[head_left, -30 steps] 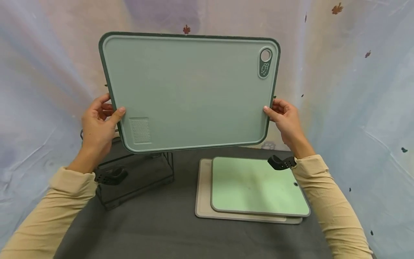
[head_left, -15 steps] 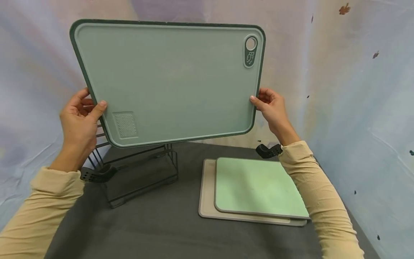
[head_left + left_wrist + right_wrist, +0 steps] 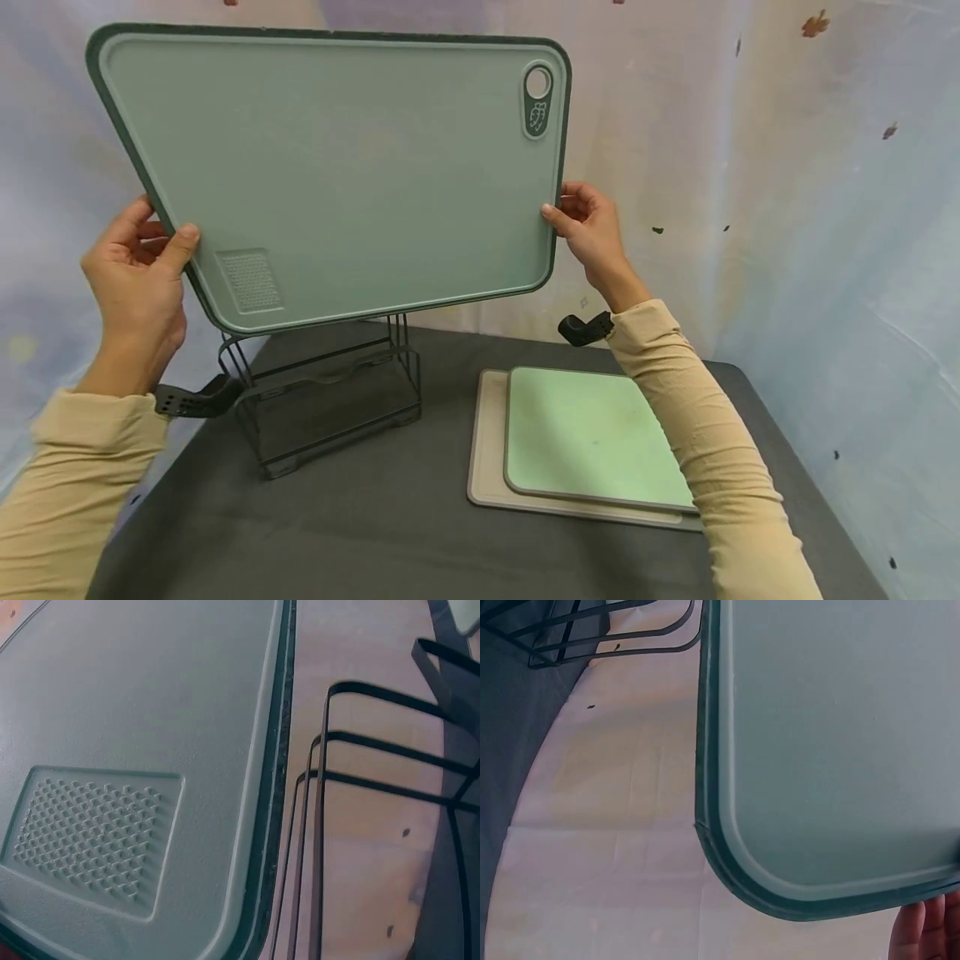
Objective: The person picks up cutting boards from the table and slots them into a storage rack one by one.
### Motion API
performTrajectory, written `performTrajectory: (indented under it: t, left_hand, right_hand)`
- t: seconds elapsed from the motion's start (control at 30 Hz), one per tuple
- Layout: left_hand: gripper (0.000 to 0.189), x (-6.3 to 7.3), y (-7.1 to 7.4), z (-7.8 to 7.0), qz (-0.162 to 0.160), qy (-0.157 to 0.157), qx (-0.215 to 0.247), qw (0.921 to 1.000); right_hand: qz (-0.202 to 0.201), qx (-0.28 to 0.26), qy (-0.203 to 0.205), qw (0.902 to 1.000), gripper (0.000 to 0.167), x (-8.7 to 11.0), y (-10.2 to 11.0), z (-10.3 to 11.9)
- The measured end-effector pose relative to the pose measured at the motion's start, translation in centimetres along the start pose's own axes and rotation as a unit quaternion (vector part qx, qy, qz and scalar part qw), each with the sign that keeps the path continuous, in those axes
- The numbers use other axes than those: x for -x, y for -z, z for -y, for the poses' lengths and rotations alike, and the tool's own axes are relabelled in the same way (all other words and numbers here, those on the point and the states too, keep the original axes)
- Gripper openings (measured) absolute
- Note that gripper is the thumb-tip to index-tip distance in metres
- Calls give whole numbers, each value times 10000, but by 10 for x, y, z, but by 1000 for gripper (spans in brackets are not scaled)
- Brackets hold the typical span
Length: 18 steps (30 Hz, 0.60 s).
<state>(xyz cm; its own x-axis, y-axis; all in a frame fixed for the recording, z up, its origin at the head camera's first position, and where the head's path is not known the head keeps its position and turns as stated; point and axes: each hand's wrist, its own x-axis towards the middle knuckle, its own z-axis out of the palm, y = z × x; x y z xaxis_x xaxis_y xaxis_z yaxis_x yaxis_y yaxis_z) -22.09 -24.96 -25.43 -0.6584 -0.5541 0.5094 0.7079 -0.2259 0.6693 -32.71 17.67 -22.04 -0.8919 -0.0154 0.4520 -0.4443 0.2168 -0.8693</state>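
A large grey-green cutting board (image 3: pixel 345 175) with a dark green rim is held up between both hands. It has a round hole at its upper right and a rough grating patch (image 3: pixel 94 832) at its lower left. My left hand (image 3: pixel 138 283) grips the left edge, thumb on the front face and fingers behind. On the right edge, my right hand (image 3: pixel 592 229) pinches the rim in the same way. Below the board's left part stands a black wire rack (image 3: pixel 337 400), its upper part hidden behind the board in the head view.
A light green cutting board (image 3: pixel 592 442) lies on top of a beige board (image 3: pixel 487 450) at the right of the dark grey table (image 3: pixel 375 533). The right forearm covers part of both. Patterned cloth (image 3: pixel 810 250) hangs around the back and sides.
Both hands have carried the grey-green board to the left and upward in the head view, over the wire rack. More of the rack's lower frame shows now.
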Motion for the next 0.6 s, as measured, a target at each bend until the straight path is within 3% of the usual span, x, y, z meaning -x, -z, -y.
performTrajectory:
  t: [0.17,0.4,0.6]
  left_hand:
    - [42,-4,5,-4,-42,-162,130,9998]
    - [37,-9,16,-7,-43,-583,-485,9971]
    - [35,-15,24,-12,-268,-682,-629,9953]
  right_hand:
    - [50,-45,39,10000,25,-7,-11,1]
    - [76,-141,-37,9999,25,-16,-30,2]
    - [127,-201,-113,9997,26,-23,-49,1]
